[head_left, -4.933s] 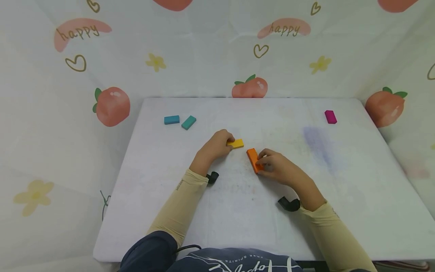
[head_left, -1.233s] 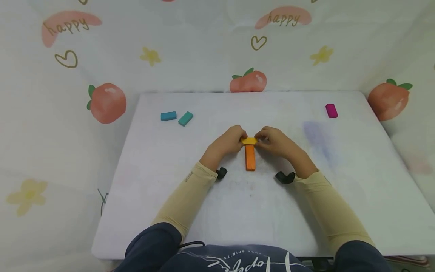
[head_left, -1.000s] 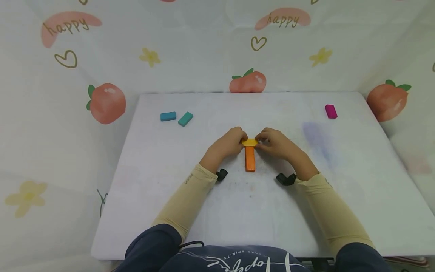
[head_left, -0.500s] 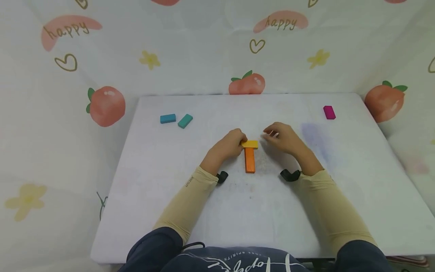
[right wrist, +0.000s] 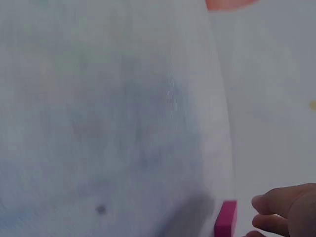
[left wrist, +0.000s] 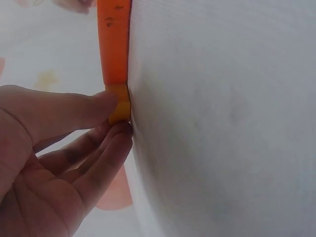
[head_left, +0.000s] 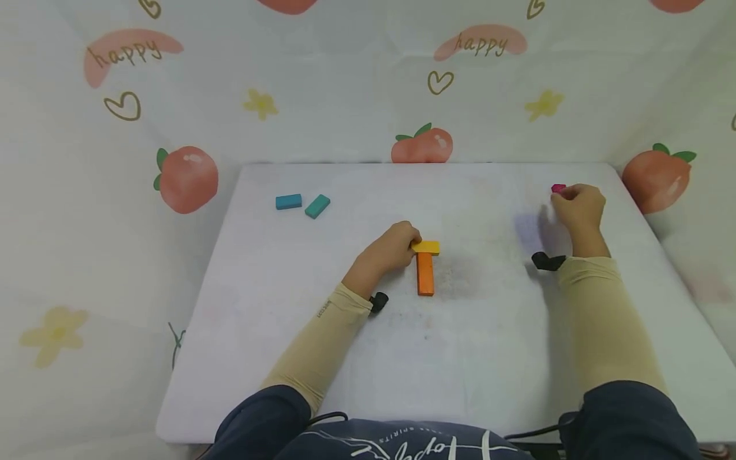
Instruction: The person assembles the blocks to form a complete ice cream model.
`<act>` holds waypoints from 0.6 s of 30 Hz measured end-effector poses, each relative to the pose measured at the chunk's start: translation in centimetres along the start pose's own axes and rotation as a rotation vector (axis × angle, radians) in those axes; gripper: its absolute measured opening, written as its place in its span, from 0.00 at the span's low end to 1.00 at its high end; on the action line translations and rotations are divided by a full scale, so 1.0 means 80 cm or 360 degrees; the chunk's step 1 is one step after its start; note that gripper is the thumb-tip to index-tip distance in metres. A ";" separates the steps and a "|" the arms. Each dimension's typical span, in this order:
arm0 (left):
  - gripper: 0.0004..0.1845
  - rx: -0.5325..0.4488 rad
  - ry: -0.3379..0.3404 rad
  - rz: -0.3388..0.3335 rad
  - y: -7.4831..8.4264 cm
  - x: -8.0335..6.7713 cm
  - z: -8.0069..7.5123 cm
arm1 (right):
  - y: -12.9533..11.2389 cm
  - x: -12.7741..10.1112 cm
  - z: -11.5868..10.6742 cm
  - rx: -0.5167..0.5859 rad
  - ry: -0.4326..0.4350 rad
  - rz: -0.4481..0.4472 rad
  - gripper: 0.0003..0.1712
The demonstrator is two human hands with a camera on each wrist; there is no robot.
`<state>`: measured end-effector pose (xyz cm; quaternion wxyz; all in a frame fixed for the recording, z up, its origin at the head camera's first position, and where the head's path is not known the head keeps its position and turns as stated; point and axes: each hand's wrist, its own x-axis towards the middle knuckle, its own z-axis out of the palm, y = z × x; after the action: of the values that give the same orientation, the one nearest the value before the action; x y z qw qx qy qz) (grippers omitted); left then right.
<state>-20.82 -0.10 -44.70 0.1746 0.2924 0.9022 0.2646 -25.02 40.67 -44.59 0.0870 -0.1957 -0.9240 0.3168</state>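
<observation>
In the head view, a yellow block [head_left: 428, 247] lies crosswise against the far end of an upright-pointing orange block [head_left: 425, 275], forming a T on the table. My left hand [head_left: 392, 246] pinches the yellow block's left end, thumb on the near side and fingers behind, as the left wrist view shows with the yellow block [left wrist: 118, 106] touching the orange block [left wrist: 114, 47]. At the far right, my right hand [head_left: 582, 207] reaches over a magenta block [head_left: 558, 188], partly covering it. In the right wrist view, the fingertips [right wrist: 261, 203] are spread beside the magenta block [right wrist: 226, 219], with a gap showing.
A blue block [head_left: 289, 202] and a teal block [head_left: 317, 206] lie at the far left of the white table [head_left: 259, 383]. A printed cloth [head_left: 345, 83] hangs behind the far edge. Faint purple stains [head_left: 526, 230] mark the surface near the right hand.
The yellow block was brought right and set against the orange block, which was turned straight. My right hand then left the yellow block and moved far right to the magenta block. The left hand stayed.
</observation>
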 end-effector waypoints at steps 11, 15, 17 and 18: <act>0.18 -0.0025 -0.0008 0.0003 -0.002 0.002 0.001 | 0.030 0.011 -0.011 -0.0021 -0.0025 0.0202 0.34; 0.18 -0.0021 -0.0003 -0.0010 -0.001 0.001 0.002 | 0.030 0.010 -0.008 0.0003 -0.0048 0.0230 0.34; 0.18 -0.0021 0.0006 -0.0020 -0.001 0.000 0.002 | 0.028 0.012 -0.007 0.0005 -0.0067 0.0229 0.34; 0.18 -0.0023 0.0008 -0.0026 -0.001 -0.001 0.001 | 0.027 0.012 -0.007 0.0001 -0.0073 0.0223 0.34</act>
<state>-20.77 -0.13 -44.79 0.1766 0.2830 0.9031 0.2703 -25.11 42.91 -45.46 0.0434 -0.2526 -0.9097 0.3268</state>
